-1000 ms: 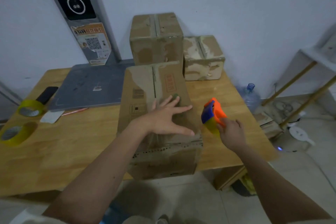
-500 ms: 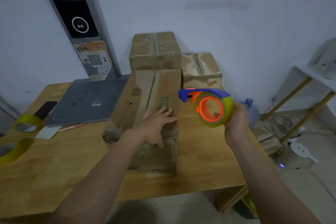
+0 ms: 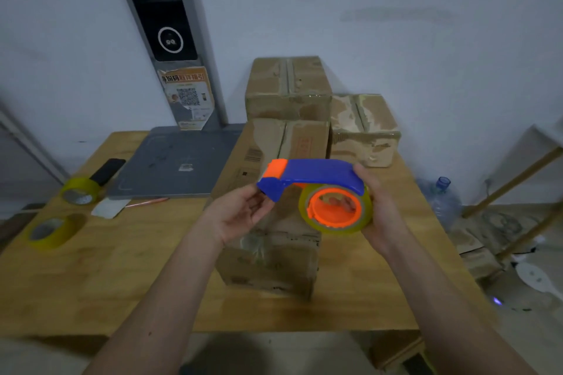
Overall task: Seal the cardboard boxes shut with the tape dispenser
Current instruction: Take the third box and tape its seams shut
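A blue and orange tape dispenser [image 3: 316, 175] with a yellowish tape roll [image 3: 335, 210] is held up in front of me. My right hand [image 3: 380, 210] grips it at the roll end. My left hand [image 3: 240, 213] touches its blue front tip with thumb and fingers. Below them a long cardboard box [image 3: 274, 240] lies on the wooden table [image 3: 122, 268], its top flaps closed along a middle seam. Behind it stand a taller taped box [image 3: 288, 88] and a smaller taped box [image 3: 364, 128] against the wall.
A grey mat [image 3: 179, 161] lies at the table's back left. Two spare tape rolls [image 3: 79, 192] [image 3: 50, 231], a dark phone [image 3: 107, 170], a white card [image 3: 108, 207] and a pen [image 3: 147, 201] sit at the left. A water bottle [image 3: 443, 201] and a shelf frame [image 3: 518, 179] stand right of the table.
My left hand has left the box top and come up to the dispenser's front tip. My right hand has brought the dispenser over the box, in front of me.
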